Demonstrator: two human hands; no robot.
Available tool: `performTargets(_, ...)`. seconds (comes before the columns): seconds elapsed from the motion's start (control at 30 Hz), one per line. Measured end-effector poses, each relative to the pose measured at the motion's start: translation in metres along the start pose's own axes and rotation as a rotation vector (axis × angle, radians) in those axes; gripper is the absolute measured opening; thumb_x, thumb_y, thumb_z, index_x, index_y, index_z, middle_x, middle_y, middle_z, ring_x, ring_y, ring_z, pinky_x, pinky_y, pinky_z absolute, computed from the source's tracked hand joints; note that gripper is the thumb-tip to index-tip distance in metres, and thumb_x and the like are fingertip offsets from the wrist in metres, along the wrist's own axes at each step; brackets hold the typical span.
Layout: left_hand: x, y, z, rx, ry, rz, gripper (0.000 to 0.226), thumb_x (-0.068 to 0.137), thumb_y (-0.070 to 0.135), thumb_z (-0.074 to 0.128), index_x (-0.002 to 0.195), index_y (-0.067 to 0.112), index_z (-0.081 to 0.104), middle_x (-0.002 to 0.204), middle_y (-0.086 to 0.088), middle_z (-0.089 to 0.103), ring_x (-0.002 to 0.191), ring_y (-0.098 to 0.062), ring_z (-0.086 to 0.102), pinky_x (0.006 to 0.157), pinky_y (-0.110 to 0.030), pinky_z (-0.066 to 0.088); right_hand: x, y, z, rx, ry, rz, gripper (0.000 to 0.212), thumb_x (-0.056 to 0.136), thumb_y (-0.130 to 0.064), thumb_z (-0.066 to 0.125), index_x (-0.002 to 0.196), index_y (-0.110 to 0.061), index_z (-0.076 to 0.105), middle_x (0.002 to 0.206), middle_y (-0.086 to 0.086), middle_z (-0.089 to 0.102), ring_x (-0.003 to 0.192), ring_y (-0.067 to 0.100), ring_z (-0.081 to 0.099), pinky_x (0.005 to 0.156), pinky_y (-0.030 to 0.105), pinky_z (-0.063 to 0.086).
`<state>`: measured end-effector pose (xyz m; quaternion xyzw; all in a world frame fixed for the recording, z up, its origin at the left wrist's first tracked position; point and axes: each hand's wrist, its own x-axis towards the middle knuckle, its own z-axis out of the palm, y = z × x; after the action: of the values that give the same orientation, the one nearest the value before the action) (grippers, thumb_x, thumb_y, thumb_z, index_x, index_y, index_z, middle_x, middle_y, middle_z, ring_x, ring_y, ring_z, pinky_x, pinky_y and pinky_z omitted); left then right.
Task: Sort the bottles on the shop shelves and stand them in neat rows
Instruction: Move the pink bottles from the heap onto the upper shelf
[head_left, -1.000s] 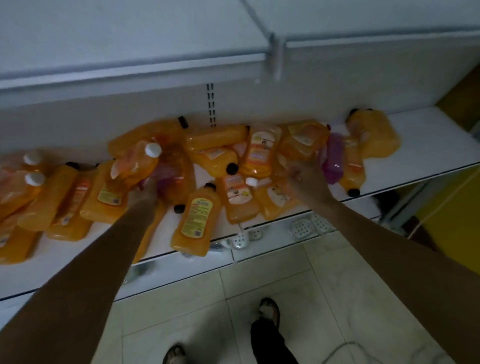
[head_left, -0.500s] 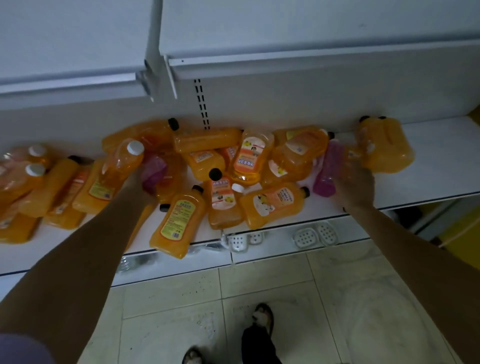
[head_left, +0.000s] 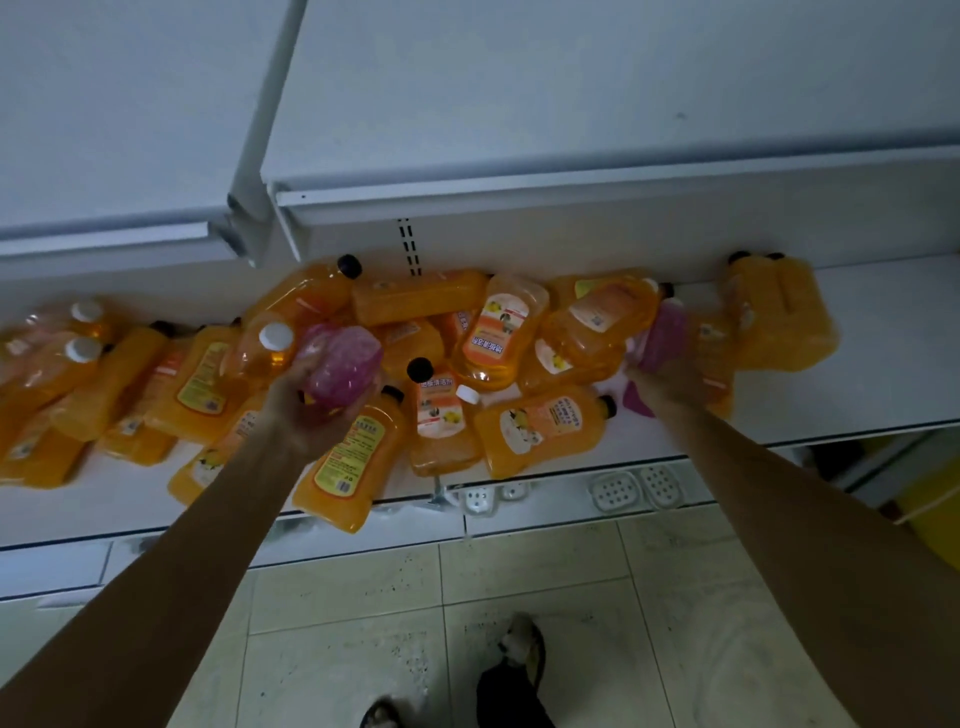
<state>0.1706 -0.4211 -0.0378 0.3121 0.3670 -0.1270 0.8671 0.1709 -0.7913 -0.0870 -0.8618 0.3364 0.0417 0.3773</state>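
Several orange bottles lie in a jumbled heap (head_left: 488, 338) on a white shop shelf (head_left: 878, 374). My left hand (head_left: 306, 410) grips a pink bottle (head_left: 340, 364), lifted slightly above the heap left of centre. My right hand (head_left: 670, 384) grips a second pink bottle (head_left: 662, 332) at the heap's right side, beside a large orange jug (head_left: 779, 317). A bottle with a white cap (head_left: 262, 348) lies just left of the first pink bottle. The fingers of both hands are partly hidden behind the bottles.
An upper white shelf (head_left: 571, 187) overhangs the heap. White soap dishes (head_left: 618, 488) sit on a lower shelf near the floor. More orange bottles (head_left: 57, 364) lie at the far left. My feet (head_left: 519, 670) stand on the tiled floor.
My left hand has pulled the pink bottle up out of the heap toward me. My right hand has moved right from the middle of the heap onto the second pink bottle.
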Motion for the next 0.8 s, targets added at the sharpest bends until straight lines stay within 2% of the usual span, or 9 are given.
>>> performTargets(0.13,-0.020,-0.022,0.006,0.103,-0.165,-0.042,0.122,0.011,0.007,0.092,0.125,0.008,0.049,0.119,-0.018,0.057,0.101,-0.030,0.062,0.077,-0.034,0.058,0.004,-0.002,0.000,0.052,0.021,0.029,0.064,0.095,-0.044,0.049,0.143,-0.005,0.034,0.139,0.019,0.045,0.127,0.034,0.043,0.100,0.036,0.034)
performTargets(0.27,-0.031,-0.038,0.010,0.170,-0.213,-0.074,0.114,0.016,0.014,0.095,0.122,0.008,0.052,0.114,-0.018,0.061,0.098,-0.028,0.063,0.072,-0.031,0.058,-0.002,0.001,-0.010,0.323,0.064,0.095,0.062,0.093,-0.034,0.056,0.144,-0.008,0.033,0.148,0.015,0.037,0.135,0.031,0.035,0.110,0.036,0.026)
performTargets(0.33,-0.039,-0.041,0.012,0.237,-0.230,-0.070,0.111,0.017,0.015,0.095,0.120,0.009,0.053,0.116,-0.017,0.061,0.099,-0.029,0.063,0.070,-0.031,0.059,-0.011,0.006,-0.014,0.443,0.135,0.121,0.062,0.089,-0.029,0.063,0.142,-0.008,0.038,0.143,0.015,0.044,0.131,0.031,0.042,0.108,0.038,0.034)
performTargets(0.4,-0.044,-0.040,0.009,0.266,-0.238,-0.054,0.107,0.017,0.016,0.096,0.115,0.008,0.055,0.115,-0.016,0.062,0.098,-0.028,0.066,0.071,-0.032,0.059,-0.022,0.010,-0.023,0.657,0.154,0.177,0.064,0.081,-0.023,0.072,0.137,-0.008,0.046,0.133,0.014,0.054,0.119,0.031,0.053,0.092,0.038,0.049)
performTargets(0.47,-0.049,-0.037,0.005,0.291,-0.243,-0.047,0.107,0.018,0.019,0.096,0.116,0.007,0.056,0.119,-0.016,0.062,0.106,-0.029,0.063,0.080,-0.034,0.057,-0.030,0.015,-0.033,0.944,0.037,0.210,0.066,0.076,-0.015,0.076,0.135,-0.009,0.048,0.124,0.010,0.059,0.103,0.026,0.061,0.066,0.029,0.056)
performTargets(0.53,-0.057,-0.034,-0.001,0.321,-0.259,-0.031,0.111,0.019,0.024,0.096,0.120,0.007,0.054,0.120,-0.015,0.062,0.112,-0.027,0.059,0.084,-0.032,0.055,-0.046,0.014,-0.045,1.090,-0.176,0.188,0.079,0.066,-0.016,0.081,0.136,-0.012,0.046,0.124,0.009,0.059,0.098,0.023,0.062,0.055,0.025,0.055)
performTargets(0.63,-0.072,-0.027,-0.016,0.400,-0.281,0.011,0.107,0.017,0.029,0.096,0.114,0.008,0.056,0.110,-0.012,0.067,0.104,-0.025,0.063,0.079,-0.030,0.057,-0.077,0.006,-0.048,1.148,-0.526,0.136,0.112,0.031,-0.027,0.096,0.132,-0.015,0.050,0.128,0.014,0.059,0.110,0.030,0.061,0.069,0.035,0.059)
performTargets(0.73,-0.094,-0.017,-0.039,0.459,-0.302,0.046,0.103,0.019,0.029,0.095,0.112,0.008,0.056,0.105,-0.011,0.069,0.100,-0.025,0.064,0.077,-0.031,0.058,-0.124,-0.021,-0.033,1.233,-0.851,0.064,0.097,0.033,-0.017,0.094,0.122,-0.013,0.057,0.118,0.016,0.064,0.106,0.032,0.064,0.077,0.042,0.057)
performTargets(0.8,-0.111,-0.007,-0.059,0.528,-0.318,0.085,0.088,0.037,0.023,0.091,0.116,0.007,0.055,0.101,-0.009,0.071,0.095,-0.022,0.067,0.075,-0.029,0.058,-0.160,-0.044,-0.018,1.199,-0.976,0.010,0.091,0.035,-0.012,0.091,0.121,-0.011,0.057,0.112,0.016,0.066,0.100,0.031,0.066,0.081,0.044,0.056)
